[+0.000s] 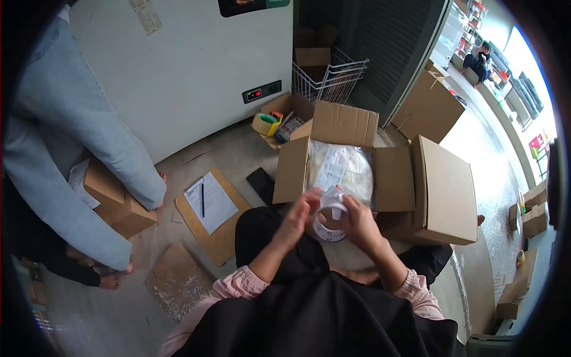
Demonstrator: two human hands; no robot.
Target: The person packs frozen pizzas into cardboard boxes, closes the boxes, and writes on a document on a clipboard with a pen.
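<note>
The right hand (361,225) has its grip clamped on a white printed tape roll (331,234), which is held up over the person's lap, just in front of an open cardboard box (345,122). The left hand (291,225) is raised at the roll's other side, fingers bent towards it — whether its grip is closed on the tape or only beside it, I cannot tell. Inside the box lies a clear plastic bag (360,169) with pale contents and a white label (331,166). A second, larger box (449,190) stands close on the right. To the left, on the floor, a dark flat object (260,185) lies near a brown cardboard sheet (223,253) bearing white paper (220,211) and a black pen (202,199). Beyond the open box, a small carton (267,141) holds a yellow-and-green roll (262,126) — among other items.
</note>
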